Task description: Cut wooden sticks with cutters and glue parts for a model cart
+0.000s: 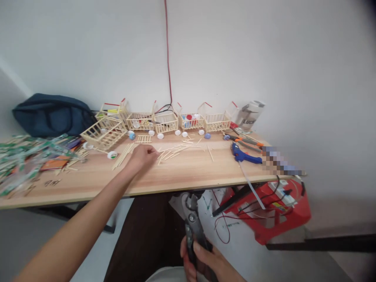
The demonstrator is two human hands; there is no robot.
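My left hand [144, 156] is over the tabletop with its fingers pinched together, at the left end of a loose spread of short wooden sticks [176, 149]. What its fingertips hold, if anything, is hidden. Longer sticks [122, 156] lie side by side just left of it, and a small ladder-like stick panel [144, 139] rests behind it. Low in front of the table, my right hand [205, 256] grips a pair of pruning shears [193, 219] by the handles, blades pointing up.
Several stick-built carts [166, 123] with bottle-cap wheels line the wall. A dark blue bag [54, 115] and plastic wrappers [26, 160] occupy the left. At right are a blue glue gun [245, 155], orange-handled pliers [246, 141] and, below the table, a red stool [264, 225] bearing a power strip.
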